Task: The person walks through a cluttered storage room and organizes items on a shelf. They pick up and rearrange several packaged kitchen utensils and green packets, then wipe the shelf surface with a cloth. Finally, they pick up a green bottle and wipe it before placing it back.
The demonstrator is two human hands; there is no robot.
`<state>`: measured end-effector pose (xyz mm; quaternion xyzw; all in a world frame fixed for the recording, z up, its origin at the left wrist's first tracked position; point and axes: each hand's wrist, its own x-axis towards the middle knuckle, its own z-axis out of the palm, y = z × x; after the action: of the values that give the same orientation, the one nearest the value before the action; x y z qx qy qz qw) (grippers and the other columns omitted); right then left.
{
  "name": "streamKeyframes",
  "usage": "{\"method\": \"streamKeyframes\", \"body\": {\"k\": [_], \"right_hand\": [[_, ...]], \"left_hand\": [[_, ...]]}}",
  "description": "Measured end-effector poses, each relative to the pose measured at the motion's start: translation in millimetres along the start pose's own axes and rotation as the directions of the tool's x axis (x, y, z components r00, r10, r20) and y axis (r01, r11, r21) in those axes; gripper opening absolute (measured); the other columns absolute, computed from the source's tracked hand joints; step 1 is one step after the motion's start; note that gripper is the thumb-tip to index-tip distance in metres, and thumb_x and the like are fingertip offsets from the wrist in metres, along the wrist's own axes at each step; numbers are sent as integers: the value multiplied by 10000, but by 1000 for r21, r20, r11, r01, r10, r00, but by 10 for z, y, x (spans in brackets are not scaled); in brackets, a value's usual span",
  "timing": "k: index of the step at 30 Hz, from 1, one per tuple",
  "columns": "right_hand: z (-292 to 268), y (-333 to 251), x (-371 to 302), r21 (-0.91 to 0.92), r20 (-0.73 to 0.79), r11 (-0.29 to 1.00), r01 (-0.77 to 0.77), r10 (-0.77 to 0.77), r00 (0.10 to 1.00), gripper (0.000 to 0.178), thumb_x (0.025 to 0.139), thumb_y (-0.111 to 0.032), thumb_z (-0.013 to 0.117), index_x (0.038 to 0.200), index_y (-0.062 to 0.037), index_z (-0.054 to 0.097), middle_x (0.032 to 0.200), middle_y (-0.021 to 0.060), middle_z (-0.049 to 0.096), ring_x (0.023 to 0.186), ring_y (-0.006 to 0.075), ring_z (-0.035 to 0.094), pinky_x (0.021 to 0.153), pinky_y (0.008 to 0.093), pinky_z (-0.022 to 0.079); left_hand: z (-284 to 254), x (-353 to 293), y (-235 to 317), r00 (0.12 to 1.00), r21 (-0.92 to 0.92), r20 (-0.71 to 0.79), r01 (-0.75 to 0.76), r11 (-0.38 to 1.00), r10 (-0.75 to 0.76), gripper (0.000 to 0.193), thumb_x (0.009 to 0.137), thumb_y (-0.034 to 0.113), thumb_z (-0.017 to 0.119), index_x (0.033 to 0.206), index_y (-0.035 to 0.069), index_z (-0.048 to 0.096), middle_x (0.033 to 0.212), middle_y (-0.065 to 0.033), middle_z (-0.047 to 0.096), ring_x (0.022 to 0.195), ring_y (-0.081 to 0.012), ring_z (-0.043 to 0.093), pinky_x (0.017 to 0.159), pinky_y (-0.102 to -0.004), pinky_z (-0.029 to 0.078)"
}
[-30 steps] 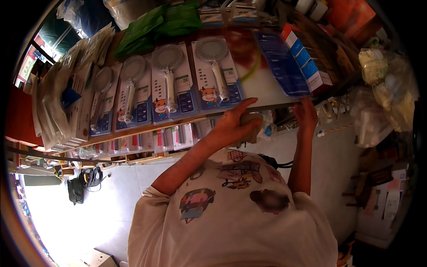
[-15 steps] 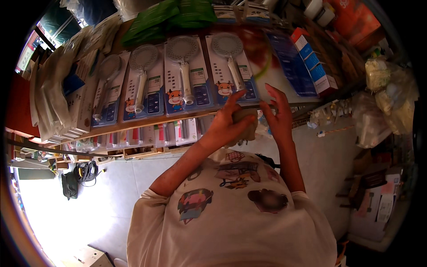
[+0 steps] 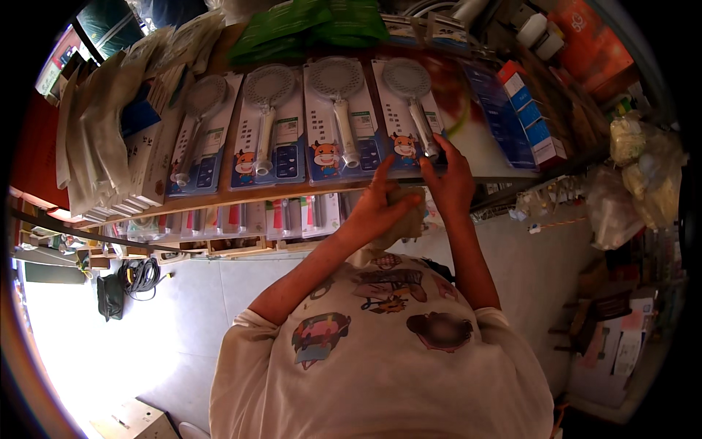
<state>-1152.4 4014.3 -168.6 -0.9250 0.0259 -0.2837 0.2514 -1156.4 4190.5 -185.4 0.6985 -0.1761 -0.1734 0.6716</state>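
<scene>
At the centre of the frame, we are holding a pale beige bundle (image 3: pixel 406 228) in our left hand (image 3: pixel 373 208), which is curling partly shut around it; our forefinger is pointing up toward the shelf edge, and our thumb is stretching right across the bundle. We are bringing our right hand (image 3: pixel 452 179), just right of centre, to the lower end of the rightmost shower head package (image 3: pixel 415 117). We are keeping that thumb and forefinger a little apart about the handle's tip; whether they are gripping it, we cannot tell.

The package is lying flat in the upper middle of the frame, its round head pointing toward the top. To its left, three similar packages (image 3: pixel 341 124) are lying in a row. At the top, green packets (image 3: pixel 311 33) are resting behind them. In the upper right, we are seeing a blue packet (image 3: pixel 497 110) lying beside a red, blue and white box (image 3: pixel 531 117). Toward the lower left, a coiled black cable (image 3: pixel 139 276) is lying on the floor (image 3: pixel 197 307).
</scene>
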Motion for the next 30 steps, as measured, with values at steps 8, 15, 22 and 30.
{"method": "streamKeyframes", "body": {"k": [8,15,22,30], "right_hand": [[63,75,-38,280,-16,928,-247,262,965,459,831,-291,668,1255,-149,566,1051,90,629,917,204,625,775,333,488],[-244,-28,135,857,292,257,-447,472,832,413,935,-276,503,1245,-3,513,1110,100,611,1019,203,604,894,353,480],[-132,374,-48,821,566,-178,-543,378,732,374,933,-311,459,1191,-48,520,1126,105,609,1046,223,599,880,371,496],[-404,397,-75,664,598,289,-689,347,722,371,928,-304,482,1157,-18,542,1072,146,651,911,237,659,813,361,529]], "left_hand": [[-15,24,-36,985,-38,-67,-161,986,158,863,834,257,704,1478,86,156,1037,-174,639,1028,-229,601,904,-332,449],[-53,156,392,990,-17,102,-99,995,101,818,839,175,669,1489,138,174,1119,-230,605,1053,-253,608,913,-352,451],[150,310,221,958,164,210,-232,959,196,793,834,274,659,1476,120,220,1077,-249,621,1029,-370,611,909,-406,460],[187,390,104,968,244,209,-186,952,136,757,830,288,657,1458,134,264,1073,-264,611,1011,-407,606,874,-437,483]]}}
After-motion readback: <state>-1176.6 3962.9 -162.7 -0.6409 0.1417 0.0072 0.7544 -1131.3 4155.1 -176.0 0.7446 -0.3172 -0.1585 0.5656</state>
